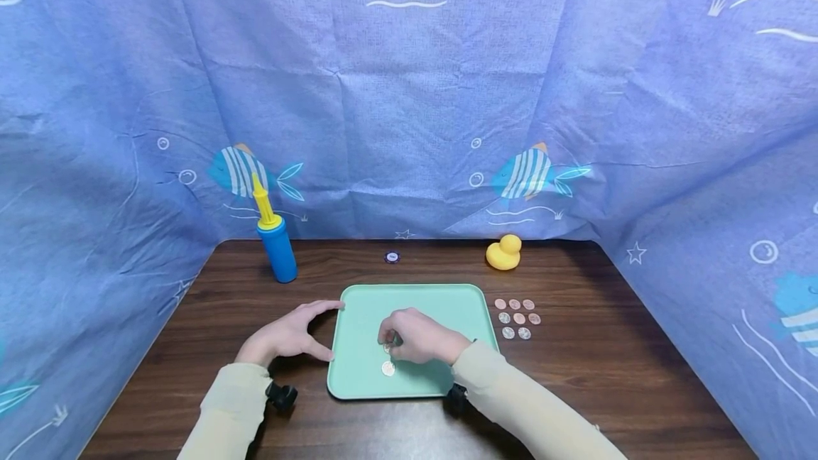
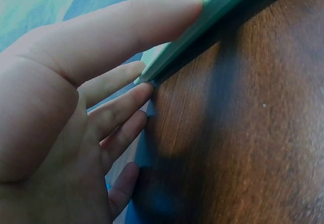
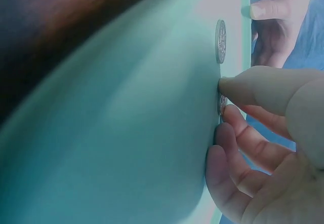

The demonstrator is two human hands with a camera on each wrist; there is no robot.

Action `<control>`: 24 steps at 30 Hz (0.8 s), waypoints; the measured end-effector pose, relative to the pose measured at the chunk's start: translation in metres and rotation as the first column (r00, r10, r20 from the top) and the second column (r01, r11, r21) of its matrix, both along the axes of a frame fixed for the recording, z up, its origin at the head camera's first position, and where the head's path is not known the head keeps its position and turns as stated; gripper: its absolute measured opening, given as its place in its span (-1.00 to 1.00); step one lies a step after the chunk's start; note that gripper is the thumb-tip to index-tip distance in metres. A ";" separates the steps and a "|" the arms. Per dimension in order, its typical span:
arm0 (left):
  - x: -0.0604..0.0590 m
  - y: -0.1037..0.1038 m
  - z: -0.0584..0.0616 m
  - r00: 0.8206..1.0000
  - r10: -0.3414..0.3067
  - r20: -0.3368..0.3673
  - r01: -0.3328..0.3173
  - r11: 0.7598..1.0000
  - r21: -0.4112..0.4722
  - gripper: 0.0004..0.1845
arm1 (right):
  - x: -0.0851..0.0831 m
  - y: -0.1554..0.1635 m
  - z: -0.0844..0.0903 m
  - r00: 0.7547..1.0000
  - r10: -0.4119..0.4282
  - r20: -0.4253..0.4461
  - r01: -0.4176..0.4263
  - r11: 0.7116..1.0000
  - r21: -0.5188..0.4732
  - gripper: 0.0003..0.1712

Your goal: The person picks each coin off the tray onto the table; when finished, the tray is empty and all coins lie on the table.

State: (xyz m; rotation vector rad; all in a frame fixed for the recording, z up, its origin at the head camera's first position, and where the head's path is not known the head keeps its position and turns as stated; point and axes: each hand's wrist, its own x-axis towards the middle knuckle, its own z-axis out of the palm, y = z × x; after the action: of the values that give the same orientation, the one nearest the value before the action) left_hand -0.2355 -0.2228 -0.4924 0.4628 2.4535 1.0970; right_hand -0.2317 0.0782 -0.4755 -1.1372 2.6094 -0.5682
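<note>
A dark brown wooden table (image 1: 575, 375) is enclosed on three sides by a blue fabric backdrop (image 1: 409, 105) printed with striped fish, bubbles and stars; no legible writing or brand is found anywhere. A pale green rectangular plastic tray (image 1: 441, 300) lies in the lower centre of the head view. Its left edge is touched by the left hand (image 1: 287, 336), fingers extended and thumb spread, nothing being gripped; in the left wrist view the fingertips (image 2: 147, 89) are seen against the tray's rim. The right hand (image 1: 418, 336) is held over the tray's middle, and a small silver coin (image 3: 221, 104) is pinched between thumb and fingers, largely hidden by them. A second silver coin (image 1: 388, 368) lies flat on the tray just below that hand. Eight loose copper and silver coins (image 1: 516, 318) are laid in rows right of the tray. At the table's far edge stand a blue-and-yellow hand pump (image 1: 275, 243), a small dark round token (image 1: 392, 256) whose markings cannot be made out, and a yellow rubber duck (image 1: 504, 252).
</note>
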 end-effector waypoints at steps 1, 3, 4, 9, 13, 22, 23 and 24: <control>0.000 0.000 0.000 1.000 0.000 0.000 0.000 1.000 0.000 0.04 | 0.000 -0.001 0.001 1.000 -0.008 0.009 0.008 1.000 0.003 -0.74; 0.001 0.000 0.000 1.000 -0.001 0.002 0.001 1.000 -0.001 0.04 | 0.000 -0.001 0.000 0.999 -0.024 0.029 0.024 1.000 0.010 -0.74; 0.001 0.000 0.000 1.000 -0.002 0.003 0.002 1.000 -0.002 0.04 | 0.000 -0.002 0.000 0.999 -0.029 0.035 0.028 1.000 0.012 -0.74; 0.001 -0.001 0.000 1.000 -0.002 0.001 0.002 1.000 0.004 0.04 | 0.000 -0.004 0.000 0.997 -0.054 0.056 0.053 0.998 0.024 -0.75; 0.000 -0.001 -0.001 1.000 0.004 -0.002 -0.004 1.000 -0.001 0.04 | 0.000 -0.004 0.001 0.997 -0.055 0.051 0.054 0.998 0.029 -0.76; 0.000 -0.001 -0.001 1.000 0.006 -0.001 -0.006 1.000 0.001 0.03 | -0.002 -0.003 0.000 0.997 -0.053 0.060 0.052 0.998 0.021 -0.79; 0.000 -0.001 -0.001 1.000 0.005 -0.001 -0.005 1.000 -0.002 0.03 | -0.002 -0.003 0.000 0.997 -0.052 0.058 0.050 0.998 0.022 -0.79; 0.000 -0.001 -0.001 1.000 0.005 -0.001 -0.005 1.000 -0.005 0.04 | -0.002 -0.002 0.000 0.997 -0.048 0.056 0.047 0.999 0.027 -0.80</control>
State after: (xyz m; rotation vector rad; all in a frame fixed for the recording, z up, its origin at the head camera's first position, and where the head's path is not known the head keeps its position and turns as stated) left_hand -0.2353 -0.2234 -0.4938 0.4565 2.4593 1.0928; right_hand -0.2342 0.0757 -0.4755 -1.0388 2.5943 -0.5669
